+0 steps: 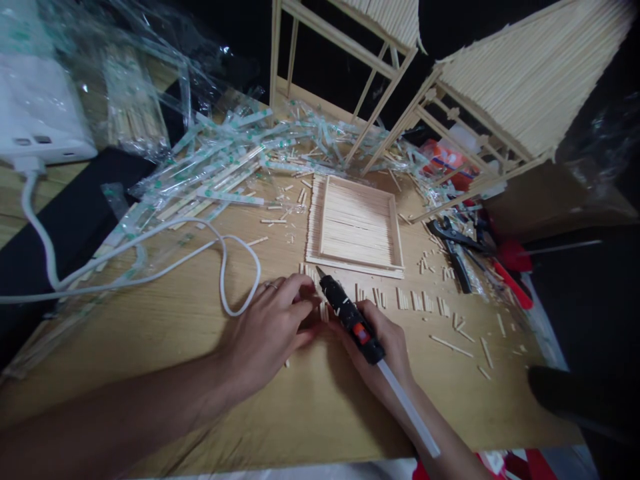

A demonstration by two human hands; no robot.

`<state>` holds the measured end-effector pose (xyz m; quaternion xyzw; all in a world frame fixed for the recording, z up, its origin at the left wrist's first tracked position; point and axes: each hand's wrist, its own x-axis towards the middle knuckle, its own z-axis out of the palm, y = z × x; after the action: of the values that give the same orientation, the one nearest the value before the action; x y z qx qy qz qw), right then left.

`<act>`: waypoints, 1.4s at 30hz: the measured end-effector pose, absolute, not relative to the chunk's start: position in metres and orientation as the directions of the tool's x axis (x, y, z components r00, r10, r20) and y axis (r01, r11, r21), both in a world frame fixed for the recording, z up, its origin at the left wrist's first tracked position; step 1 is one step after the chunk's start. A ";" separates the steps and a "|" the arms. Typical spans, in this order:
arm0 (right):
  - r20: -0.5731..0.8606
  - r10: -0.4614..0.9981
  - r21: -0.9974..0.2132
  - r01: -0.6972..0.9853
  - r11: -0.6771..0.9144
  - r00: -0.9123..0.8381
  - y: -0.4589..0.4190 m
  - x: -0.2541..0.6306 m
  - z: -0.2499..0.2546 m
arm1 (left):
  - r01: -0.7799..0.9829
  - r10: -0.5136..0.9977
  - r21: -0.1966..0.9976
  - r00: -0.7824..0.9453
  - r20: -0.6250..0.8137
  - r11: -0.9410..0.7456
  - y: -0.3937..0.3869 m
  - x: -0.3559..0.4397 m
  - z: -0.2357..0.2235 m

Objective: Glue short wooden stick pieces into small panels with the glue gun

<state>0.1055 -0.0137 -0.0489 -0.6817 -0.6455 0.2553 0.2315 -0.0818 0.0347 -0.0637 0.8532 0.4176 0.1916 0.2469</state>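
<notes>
My right hand (385,340) is wrapped round a black hot glue gun (345,303), with a clear glue stick (407,407) jutting from its back end. The gun's nozzle points up and left, close to my left fingers. My left hand (280,313) has its fingers curled together at some short cut wooden stick pieces (324,311); whether it grips one is hidden. Just beyond both hands lies a square panel of wooden sticks with a raised frame (360,223). Small groups of short stick pieces (403,299) stand in a row to the right of the gun.
White cable (235,240) loops across the left side from a white power adapter (45,113). Plastic wrappers (215,160) and loose sticks cover the back left. Two stick-built structures with slatted roofs (530,87) rise behind. Pliers (457,253) and a red-handled tool (515,283) lie at right.
</notes>
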 end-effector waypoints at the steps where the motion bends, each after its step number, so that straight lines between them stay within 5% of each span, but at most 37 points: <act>1: -0.049 0.998 -0.646 0.761 -0.061 0.039 -0.014 0.105 -0.049 | 0.618 0.808 0.582 0.577 0.121 -0.528 0.035 -0.082 -0.064; 10: -0.066 0.996 -0.674 0.733 -0.089 0.061 -0.014 0.104 -0.047 | 0.617 0.812 0.587 0.571 0.125 -0.524 0.035 -0.081 -0.062; 17: -0.058 0.952 -0.702 0.666 -0.254 0.301 -0.011 0.119 -0.042 | 0.617 0.817 0.581 0.556 0.155 -0.530 0.035 -0.081 -0.065; 32: -0.096 0.973 -0.695 0.686 -0.215 0.208 -0.005 0.125 -0.042 | 0.634 0.835 0.577 0.524 0.169 -0.515 0.035 -0.080 -0.068; 42: -0.516 0.830 -0.758 0.339 -0.557 0.210 -0.060 0.125 -0.026 | 0.628 0.832 0.586 0.531 0.158 -0.512 0.035 -0.081 -0.067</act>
<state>0.1250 -0.0599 -0.0256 -0.7358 -0.3975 0.4869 0.2522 -0.0806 0.0348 -0.0671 0.8422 0.4335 0.2160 0.2369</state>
